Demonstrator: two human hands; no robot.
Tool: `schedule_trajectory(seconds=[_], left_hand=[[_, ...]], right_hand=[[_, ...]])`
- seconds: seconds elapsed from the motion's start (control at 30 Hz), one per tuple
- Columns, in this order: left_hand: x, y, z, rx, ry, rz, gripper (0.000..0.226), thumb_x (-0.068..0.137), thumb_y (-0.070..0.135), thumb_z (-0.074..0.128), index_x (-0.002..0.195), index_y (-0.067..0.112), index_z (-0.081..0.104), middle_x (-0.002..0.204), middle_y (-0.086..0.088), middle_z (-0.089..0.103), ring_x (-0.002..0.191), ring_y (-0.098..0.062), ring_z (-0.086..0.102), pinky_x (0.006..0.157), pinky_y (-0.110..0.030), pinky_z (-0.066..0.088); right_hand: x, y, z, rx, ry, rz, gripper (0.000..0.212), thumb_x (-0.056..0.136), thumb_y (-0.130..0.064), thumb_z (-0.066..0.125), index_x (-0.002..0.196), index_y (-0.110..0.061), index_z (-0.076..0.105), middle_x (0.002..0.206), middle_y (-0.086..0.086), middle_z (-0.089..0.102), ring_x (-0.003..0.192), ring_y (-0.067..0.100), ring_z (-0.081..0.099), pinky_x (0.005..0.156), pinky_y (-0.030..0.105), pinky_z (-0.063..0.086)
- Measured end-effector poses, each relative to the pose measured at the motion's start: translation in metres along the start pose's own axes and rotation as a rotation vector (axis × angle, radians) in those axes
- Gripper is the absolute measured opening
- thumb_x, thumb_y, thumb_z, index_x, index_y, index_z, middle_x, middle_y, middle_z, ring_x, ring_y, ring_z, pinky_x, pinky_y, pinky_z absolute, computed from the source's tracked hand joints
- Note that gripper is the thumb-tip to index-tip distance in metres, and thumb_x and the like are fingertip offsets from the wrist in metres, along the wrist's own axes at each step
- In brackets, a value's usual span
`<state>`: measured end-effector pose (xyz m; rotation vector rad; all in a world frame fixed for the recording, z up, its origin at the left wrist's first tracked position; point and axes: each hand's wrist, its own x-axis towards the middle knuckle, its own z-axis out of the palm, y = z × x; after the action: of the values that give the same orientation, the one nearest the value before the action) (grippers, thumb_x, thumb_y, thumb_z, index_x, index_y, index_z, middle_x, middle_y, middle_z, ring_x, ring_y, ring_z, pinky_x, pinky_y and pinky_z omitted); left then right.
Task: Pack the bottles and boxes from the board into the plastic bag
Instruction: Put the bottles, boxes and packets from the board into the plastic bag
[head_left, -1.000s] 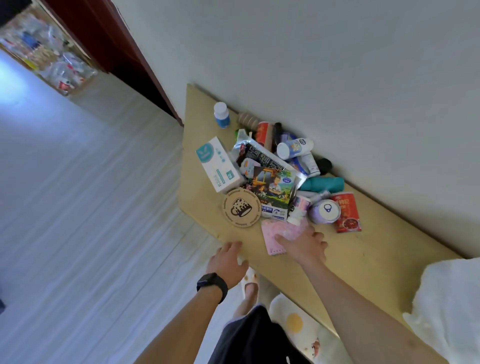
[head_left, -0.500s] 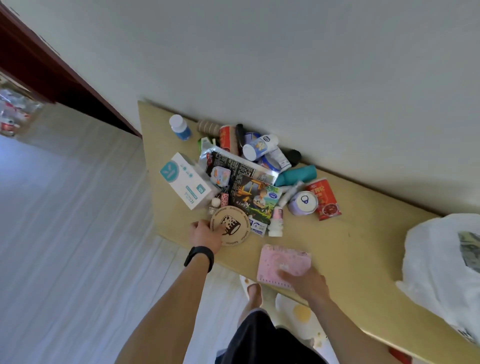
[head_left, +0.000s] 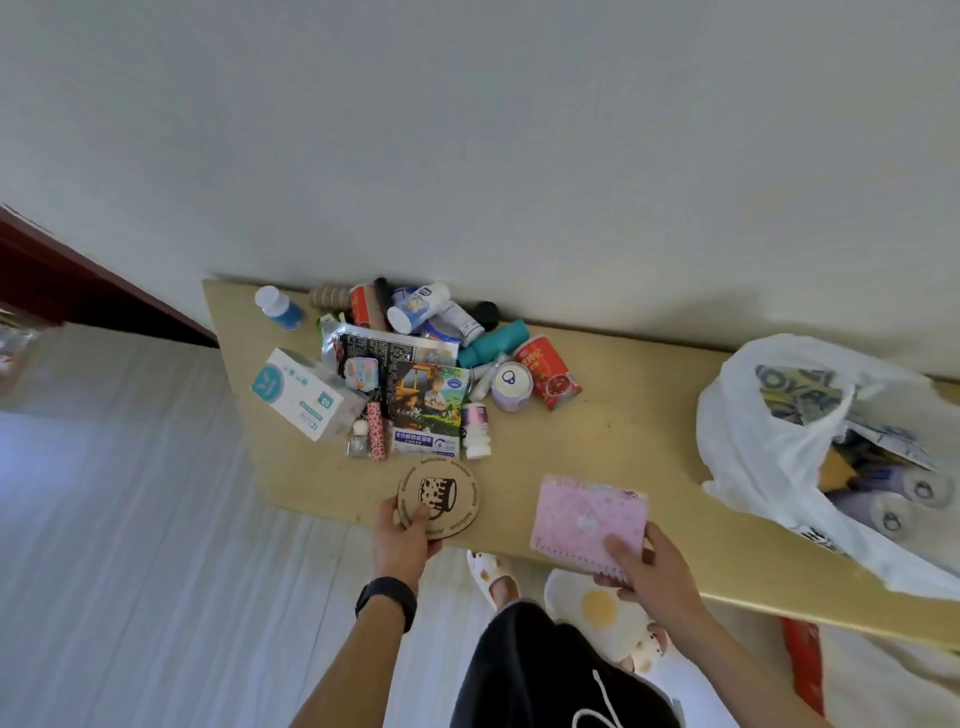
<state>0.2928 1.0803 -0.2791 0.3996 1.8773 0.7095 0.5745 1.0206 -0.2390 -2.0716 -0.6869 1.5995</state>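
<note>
At the near edge of the tabletop (head_left: 623, 431), the left hand (head_left: 402, 538) has its grip closed on a round cork coaster (head_left: 439, 493), with the thumb on top. The right hand (head_left: 654, 569) pinches a corner of a pink notebook (head_left: 587, 512) that overhangs the same edge. The pile of bottles and boxes (head_left: 410, 374) lies near the far left corner. The white plastic bag (head_left: 769, 447) sits open at the right end, well apart from the pile.
</note>
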Motion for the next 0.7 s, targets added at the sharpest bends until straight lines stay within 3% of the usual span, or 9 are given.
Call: schedule_trajectory(seconds=[0.13,0.23,0.37,0.47,0.6,0.7], left_hand=[[-0.043,-0.004,0.045,0.069,-0.084,0.094,0.026,0.095,0.018,0.061,0.120,0.021,0.052,0.106,-0.007,0.067,0.089,-0.024,0.068,0.068,-0.036,0.060],[-0.079,-0.004,0.092,0.106,-0.212,0.163,0.020,0.097,0.016,0.058,0.115,0.020,0.053,0.104,-0.006,0.067,0.086,-0.023,0.067,0.066,-0.036,0.059],[-0.130,0.005,0.158,0.176,-0.366,0.286,0.014,0.098,0.014,0.055,0.107,0.024,0.057,0.104,-0.004,0.067,0.090,-0.025,0.067,0.065,-0.036,0.060],[-0.163,0.016,0.201,0.235,-0.461,0.368,0.015,0.100,0.015,0.051,0.112,0.023,0.055,0.109,-0.004,0.065,0.093,-0.023,0.067,0.069,-0.039,0.061],[-0.199,0.034,0.245,0.323,-0.537,0.443,0.021,0.099,0.016,0.053,0.119,0.021,0.054,0.113,0.001,0.062,0.094,-0.019,0.067,0.070,-0.041,0.062],[-0.221,0.043,0.265,0.352,-0.616,0.441,0.019,0.098,0.016,0.054,0.114,0.026,0.054,0.114,0.001,0.062,0.096,-0.023,0.067,0.071,-0.040,0.062]], right_hand=[[-0.036,-0.002,-0.067,0.156,0.103,-0.086,0.023,0.094,-0.021,0.064,0.115,-0.012,0.057,0.099,0.005,0.075,0.076,0.024,0.076,0.069,0.043,0.056],[-0.063,0.001,-0.126,0.274,0.261,-0.194,0.026,0.095,-0.017,0.062,0.121,-0.015,0.057,0.102,0.004,0.075,0.078,0.024,0.076,0.071,0.040,0.056],[-0.077,0.013,-0.202,0.439,0.562,-0.275,0.042,0.098,-0.015,0.058,0.136,-0.020,0.041,0.108,0.002,0.070,0.080,0.028,0.075,0.069,0.039,0.055],[-0.052,0.023,-0.250,0.341,0.713,-0.219,0.050,0.097,-0.017,0.053,0.143,-0.022,0.033,0.115,0.007,0.065,0.086,0.030,0.073,0.070,0.040,0.057],[-0.006,0.014,-0.281,0.136,0.659,-0.130,0.057,0.095,-0.020,0.050,0.148,-0.024,0.026,0.114,0.011,0.062,0.091,0.034,0.065,0.077,0.042,0.053],[0.024,0.012,-0.283,0.146,0.454,-0.138,0.055,0.093,-0.018,0.054,0.144,-0.024,0.036,0.119,0.007,0.062,0.096,0.031,0.066,0.081,0.047,0.058]])
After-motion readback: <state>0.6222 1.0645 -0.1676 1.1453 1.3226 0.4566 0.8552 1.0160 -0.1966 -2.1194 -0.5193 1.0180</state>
